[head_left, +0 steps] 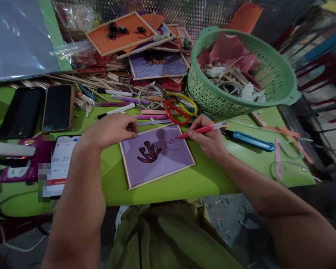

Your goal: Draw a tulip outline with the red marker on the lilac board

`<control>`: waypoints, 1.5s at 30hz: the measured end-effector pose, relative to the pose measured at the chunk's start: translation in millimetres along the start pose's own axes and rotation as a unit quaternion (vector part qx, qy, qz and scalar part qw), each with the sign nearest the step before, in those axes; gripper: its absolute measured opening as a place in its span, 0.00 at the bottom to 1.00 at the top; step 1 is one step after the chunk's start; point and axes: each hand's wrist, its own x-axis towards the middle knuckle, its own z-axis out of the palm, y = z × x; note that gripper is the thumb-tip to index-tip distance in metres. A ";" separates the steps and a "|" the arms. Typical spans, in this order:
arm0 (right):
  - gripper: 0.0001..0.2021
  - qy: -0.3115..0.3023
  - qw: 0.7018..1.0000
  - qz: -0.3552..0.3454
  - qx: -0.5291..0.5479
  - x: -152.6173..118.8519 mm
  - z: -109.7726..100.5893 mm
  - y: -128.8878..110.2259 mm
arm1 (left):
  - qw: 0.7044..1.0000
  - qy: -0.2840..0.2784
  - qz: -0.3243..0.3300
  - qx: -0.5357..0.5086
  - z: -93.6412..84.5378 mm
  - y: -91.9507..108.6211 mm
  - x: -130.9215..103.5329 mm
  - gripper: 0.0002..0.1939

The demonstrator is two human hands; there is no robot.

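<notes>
A lavender card lies on the green worktop, about midway along and just back from the front edge, its near-left corner closest to that edge. It looks light and fairly stiff, edged with thin wooden strips that would probably snap or come unglued if bent; lifting it by two opposite strips should spare the inked flower drawing and the red outline, which might smear. The right hand pinches a red felt-tip marker between thumb and fingers near the tip, at the card's right side. That slim plastic barrel seems light, smooth and slightly slippery, best gripped low. The left hand has its fingers curled down by the card's far-left corner; whether they press or pinch the edge, I cannot tell.
</notes>
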 end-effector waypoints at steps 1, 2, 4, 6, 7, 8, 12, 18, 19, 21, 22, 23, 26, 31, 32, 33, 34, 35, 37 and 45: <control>0.07 0.001 1.000 -0.001 -0.001 0.1 -0.2 0.0 | 1.000 0.001 0.002 0.000 0.0 -0.1 0.0 0.12; 0.08 0.002 1.000 -0.003 -0.001 0.1 -0.4 -0.1 | 1.000 0.001 0.003 0.001 0.1 -0.4 0.0 0.12; 0.08 0.003 1.000 -0.004 -0.003 0.0 -0.7 -0.9 | 1.000 0.000 0.002 0.003 0.5 -1.4 0.2 0.12; 0.08 0.001 1.000 0.000 -0.003 -0.2 -1.1 -2.3 | 1.000 0.001 0.003 0.000 1.2 -2.4 0.6 0.12; 0.08 -0.001 1.000 0.002 -0.004 -0.3 -1.3 -3.2 | 1.000 0.003 0.004 -0.003 1.5 -2.8 0.8 0.12; 0.08 -0.003 1.000 0.005 -0.004 -0.4 -1.4 -4.0 | 1.000 0.004 0.006 -0.005 1.7 -3.2 1.0 0.13; 0.09 -0.006 1.000 0.006 0.002 -1.3 -2.0 -6.3 | 1.000 -0.003 0.004 -0.008 1.7 -3.7 1.4 0.13; 0.08 -0.017 1.000 0.021 0.012 -1.8 -2.8 -10.0 | 1.000 0.000 0.001 -0.007 2.5 -5.4 2.1 0.15; 0.08 -0.020 0.999 0.024 0.014 -1.9 -2.9 -10.8 | 1.000 0.001 0.002 -0.007 2.7 -5.6 2.1 0.14; 0.08 -0.029 0.999 0.025 0.017 -2.0 -3.2 -12.1 | 1.000 0.001 0.003 -0.006 2.6 -5.2 2.1 0.13; 0.08 -0.033 0.999 0.024 0.018 -2.2 -3.2 -12.4 | 1.000 0.001 0.002 -0.004 2.3 -4.7 2.0 0.13; 0.08 -0.037 0.999 0.023 0.019 -2.4 -3.3 -12.4 | 1.000 0.000 -0.002 -0.004 2.0 -4.0 1.8 0.13; 0.08 -0.043 0.999 0.022 0.024 -3.3 -3.1 -11.1 | 1.000 -0.003 -0.012 -0.006 1.4 -2.3 1.3 0.12; 0.08 -0.064 0.996 0.043 0.045 -4.9 -2.2 -9.5 | 1.000 0.003 0.001 -0.001 2.3 -3.6 0.5 0.12; 0.08 -0.068 0.995 0.046 0.051 -5.0 -2.1 -9.5 | 1.000 0.004 0.003 0.001 2.6 -4.2 0.4 0.12; 0.08 -0.070 0.995 0.046 0.054 -5.1 -2.1 -9.6 | 1.000 0.005 0.005 0.001 2.8 -4.6 0.5 0.12; 0.09 -0.068 0.995 0.044 0.054 -5.2 -2.2 -9.5 | 1.000 0.005 0.007 0.000 2.9 -4.9 0.6 0.12; 0.09 -0.060 0.996 0.039 0.052 -5.2 -2.4 -9.2 | 1.000 0.005 0.006 -0.002 2.8 -4.9 0.8 0.12; 0.09 -0.037 0.998 0.029 0.043 -5.0 -2.5 -7.9 | 1.000 0.002 0.002 -0.004 2.3 -3.9 1.1 0.12; 0.08 0.001 1.000 -0.002 0.017 -4.5 0.7 1.4 | 1.000 -0.005 -0.012 -0.001 -0.2 0.6 -0.2 0.13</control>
